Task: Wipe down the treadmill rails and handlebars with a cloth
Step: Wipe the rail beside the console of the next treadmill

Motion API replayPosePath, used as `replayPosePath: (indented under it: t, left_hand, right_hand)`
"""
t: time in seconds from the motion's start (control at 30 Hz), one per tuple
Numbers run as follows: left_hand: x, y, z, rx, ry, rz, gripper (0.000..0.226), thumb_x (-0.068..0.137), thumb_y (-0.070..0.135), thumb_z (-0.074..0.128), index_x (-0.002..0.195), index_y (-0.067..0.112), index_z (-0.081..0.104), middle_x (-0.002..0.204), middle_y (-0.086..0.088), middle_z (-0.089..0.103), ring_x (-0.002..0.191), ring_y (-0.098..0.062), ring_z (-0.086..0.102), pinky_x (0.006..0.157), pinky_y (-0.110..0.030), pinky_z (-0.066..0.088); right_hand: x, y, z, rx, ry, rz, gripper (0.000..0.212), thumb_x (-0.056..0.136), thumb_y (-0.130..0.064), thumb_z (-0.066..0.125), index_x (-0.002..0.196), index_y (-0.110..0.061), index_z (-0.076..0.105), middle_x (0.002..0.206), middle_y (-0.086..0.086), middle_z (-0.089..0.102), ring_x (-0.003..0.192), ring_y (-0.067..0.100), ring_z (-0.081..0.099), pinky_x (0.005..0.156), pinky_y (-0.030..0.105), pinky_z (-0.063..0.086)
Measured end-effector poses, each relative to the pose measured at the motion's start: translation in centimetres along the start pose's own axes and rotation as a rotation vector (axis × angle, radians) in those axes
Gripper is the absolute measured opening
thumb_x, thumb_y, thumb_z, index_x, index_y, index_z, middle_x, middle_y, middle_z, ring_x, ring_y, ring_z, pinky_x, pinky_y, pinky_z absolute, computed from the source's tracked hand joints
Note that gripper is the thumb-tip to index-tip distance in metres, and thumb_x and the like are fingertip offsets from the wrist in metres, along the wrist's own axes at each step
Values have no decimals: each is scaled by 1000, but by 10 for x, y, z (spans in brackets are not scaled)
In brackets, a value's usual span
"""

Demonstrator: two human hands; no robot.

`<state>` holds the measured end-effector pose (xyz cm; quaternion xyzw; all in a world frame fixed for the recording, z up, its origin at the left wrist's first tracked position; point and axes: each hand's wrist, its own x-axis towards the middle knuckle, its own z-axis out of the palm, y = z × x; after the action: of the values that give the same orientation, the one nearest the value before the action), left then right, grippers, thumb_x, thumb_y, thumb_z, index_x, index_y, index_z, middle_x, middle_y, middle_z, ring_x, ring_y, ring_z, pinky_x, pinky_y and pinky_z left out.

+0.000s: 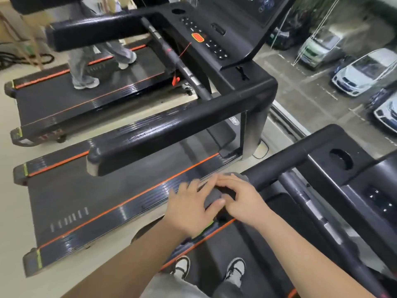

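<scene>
One treadmill alongside; left hand, right hand on cloth, handlebar end

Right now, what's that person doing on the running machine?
A person stands on a treadmill and wipes the near end of its left handrail with a grey cloth. The right hand curls over the cloth, and the left hand lies flat on it. Someone else walks on the far treadmill.
</scene>
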<state>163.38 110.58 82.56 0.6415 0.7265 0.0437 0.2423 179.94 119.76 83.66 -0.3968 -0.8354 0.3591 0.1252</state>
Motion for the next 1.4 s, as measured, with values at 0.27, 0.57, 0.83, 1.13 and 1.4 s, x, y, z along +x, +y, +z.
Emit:
replayPosePath:
  t: [0.27,0.57,0.83,1.13,1.4]
  left_hand:
    - [67,78,26,352,57,25,91,99,75,24,163,17,-4,131,-16,53,101,-33,63,73,-40,51]
    - [180,199,40,338,124,141,69,109,47,33,164,20,4,159,-16,36,138,-37,43,104,-48,43]
    - [204,238,56,254,283,515,54,94,31,64,146,18,56,160,-11,43,149,-33,39,121,-49,29]
    - [255,334,59,-106,158,461,61,106,56,30,134,11,61,136,-10,62,136,-34,48,121,-48,27]
    - [327,328,13,322,-125,1272,25,101,47,42,98,24,51,99,2,57,97,-27,53,100,-43,41]
  right_hand:
    - [-35,48,-55,-9,522,187,39,81,8,47,96,-13,77,109,-5,66,109,18,62,96,23,48]
    - [-77,135,-164,-133,561,387,29,88,-1,62,112,-10,75,120,4,66,117,25,60,106,39,47]
    - [-112,187,-239,-342,363,477,40,92,-27,70,131,-17,67,145,1,53,141,19,40,111,34,39]
    - [-101,200,-281,-638,82,691,138,65,-80,74,163,-9,7,172,9,-6,158,27,-3,128,41,10]
    - [-95,204,-281,-411,163,868,147,40,-82,82,158,-22,18,162,-6,19,145,22,34,106,39,47]
